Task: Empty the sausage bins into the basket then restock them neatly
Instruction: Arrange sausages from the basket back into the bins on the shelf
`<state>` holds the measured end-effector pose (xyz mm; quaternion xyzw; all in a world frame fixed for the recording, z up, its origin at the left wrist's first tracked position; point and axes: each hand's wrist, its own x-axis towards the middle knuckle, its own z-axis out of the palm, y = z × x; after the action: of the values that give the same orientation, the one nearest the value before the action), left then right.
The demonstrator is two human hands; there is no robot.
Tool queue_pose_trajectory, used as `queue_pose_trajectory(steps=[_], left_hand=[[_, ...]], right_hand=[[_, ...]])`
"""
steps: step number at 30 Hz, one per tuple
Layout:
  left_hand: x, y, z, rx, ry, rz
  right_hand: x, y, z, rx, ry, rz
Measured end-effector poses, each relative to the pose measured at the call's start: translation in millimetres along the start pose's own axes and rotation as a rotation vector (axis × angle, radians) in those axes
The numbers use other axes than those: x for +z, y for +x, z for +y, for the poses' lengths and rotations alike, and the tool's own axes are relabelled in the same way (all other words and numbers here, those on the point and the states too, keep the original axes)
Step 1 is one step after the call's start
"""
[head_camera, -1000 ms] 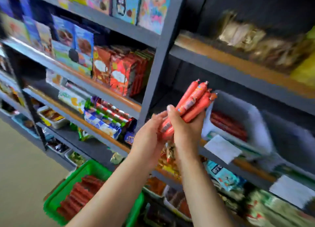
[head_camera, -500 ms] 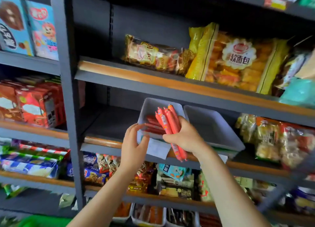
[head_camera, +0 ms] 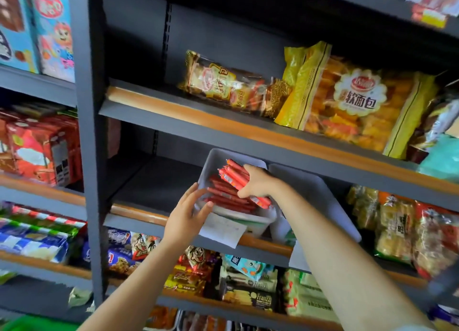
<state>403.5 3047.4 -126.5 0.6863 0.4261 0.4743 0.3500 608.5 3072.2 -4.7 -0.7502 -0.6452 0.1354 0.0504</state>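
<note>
In front of me is a dark metal shelf (head_camera: 159, 191) of snacks holding 2 grey bins; restocking looks part done, since the left bin (head_camera: 211, 161) has a layer of sausages and the right bin (head_camera: 310, 189) looks bare. My right hand (head_camera: 258, 181) grips a bundle of sausages (head_camera: 236, 174) over the left bin, my left hand (head_camera: 186, 214) lies open against its front corner, and only a green edge of the basket (head_camera: 29, 325) shows at bottom left.
</note>
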Motion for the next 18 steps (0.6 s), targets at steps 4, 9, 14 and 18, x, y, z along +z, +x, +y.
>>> queue_pose_trajectory(steps=[4,9,14,18], left_hand=[[-1.9,-2.0,-4.5,0.046,-0.042,0.027],[5.2,-0.1,-14.3,0.079,-0.088,0.055],[8.1,1.4,-16.6,0.079,-0.071,0.054],[8.8,0.6,-16.1,0.083,-0.077,0.055]], right_hand=[[8.1,29.8,8.4,0.019,-0.06,-0.042],[17.6,63.6,15.6,-0.012,0.0,-0.031],[34.6,81.0,16.7,-0.107,-0.012,-0.049],[41.1,83.9,16.7,-0.131,0.017,-0.094]])
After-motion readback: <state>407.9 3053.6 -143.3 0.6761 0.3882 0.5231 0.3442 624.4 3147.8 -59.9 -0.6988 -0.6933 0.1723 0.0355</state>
